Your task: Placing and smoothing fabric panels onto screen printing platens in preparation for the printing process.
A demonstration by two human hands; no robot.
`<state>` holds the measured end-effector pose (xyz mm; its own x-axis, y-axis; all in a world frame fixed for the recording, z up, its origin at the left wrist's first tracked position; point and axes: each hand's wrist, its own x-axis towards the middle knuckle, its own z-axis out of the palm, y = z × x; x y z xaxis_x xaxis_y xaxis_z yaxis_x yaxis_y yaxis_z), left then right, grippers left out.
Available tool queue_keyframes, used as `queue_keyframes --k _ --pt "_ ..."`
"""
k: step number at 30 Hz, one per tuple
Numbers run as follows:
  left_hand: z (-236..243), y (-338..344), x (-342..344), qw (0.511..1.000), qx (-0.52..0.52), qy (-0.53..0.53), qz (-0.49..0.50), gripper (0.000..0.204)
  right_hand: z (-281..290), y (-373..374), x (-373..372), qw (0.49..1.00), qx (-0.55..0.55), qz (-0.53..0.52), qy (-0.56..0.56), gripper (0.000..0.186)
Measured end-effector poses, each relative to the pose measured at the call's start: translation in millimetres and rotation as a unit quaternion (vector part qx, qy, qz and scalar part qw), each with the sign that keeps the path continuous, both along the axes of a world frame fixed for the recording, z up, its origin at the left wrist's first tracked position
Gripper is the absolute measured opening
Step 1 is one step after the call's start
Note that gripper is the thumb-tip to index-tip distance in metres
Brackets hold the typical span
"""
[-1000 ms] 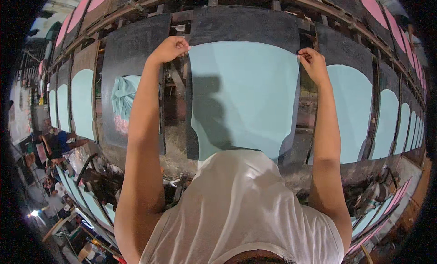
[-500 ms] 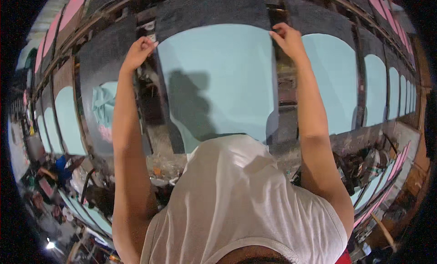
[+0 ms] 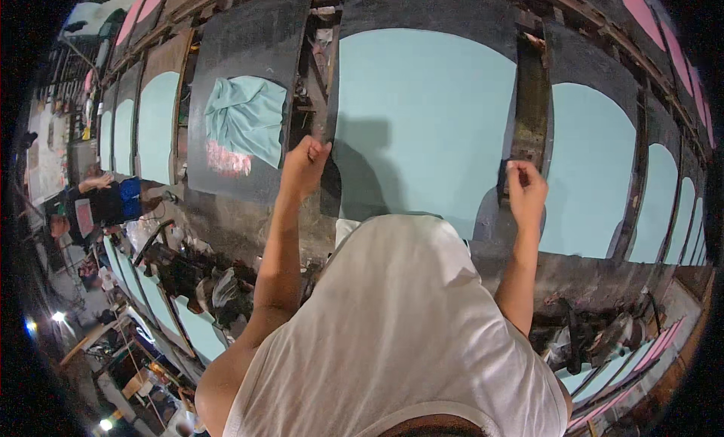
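Note:
A pale mint arched sheet (image 3: 430, 98) lies flat on a dark board (image 3: 422, 7) in front of me, with a shadow over its lower left. My left hand (image 3: 315, 154) is closed beside the board's left edge, fingers curled; what they hold, if anything, is unclear. My right hand (image 3: 524, 179) is pinched beside the right edge, near the sheet's lower curve; I cannot make out anything in it. Left of my left hand, a crumpled mint cloth (image 3: 245, 113) lies on another dark board (image 3: 219, 37), over a patch of pink.
More boards with mint shapes (image 3: 588, 150) run in a row to both sides on a wooden rack (image 3: 581, 18). Pink panels (image 3: 641, 15) show beyond. A person (image 3: 102, 203) in dark clothing is at the left. Clutter and further mint panels (image 3: 192, 324) are below.
Both my hands have moved down along the board's sides from the sheet's upper corners toward my body. The view has shifted, bringing the crumpled cloth out from behind my left arm.

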<state>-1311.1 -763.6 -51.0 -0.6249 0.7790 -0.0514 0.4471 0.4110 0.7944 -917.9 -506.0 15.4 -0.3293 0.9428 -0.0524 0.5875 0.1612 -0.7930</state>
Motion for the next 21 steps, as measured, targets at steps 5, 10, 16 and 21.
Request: queue_keyframes --k 5,10,16,21 --pt "63.5 16.8 55.5 0.979 -0.168 0.046 0.105 0.048 8.5 -19.6 14.1 0.999 0.024 0.045 -0.005 0.016" --pt "43.5 -20.8 65.5 0.981 -0.088 0.114 0.130 0.043 21.5 -50.6 32.8 0.993 0.076 0.084 0.029 0.016" --pt "42.4 -106.1 91.1 0.988 -0.038 0.066 0.131 0.030 14.7 -130.8 81.7 0.975 -0.053 0.213 0.020 0.021" --pt "43.3 -130.4 81.1 0.981 0.032 -0.034 0.189 0.026 -28.1 -198.2 105.8 0.945 -0.131 0.299 -0.035 0.021"
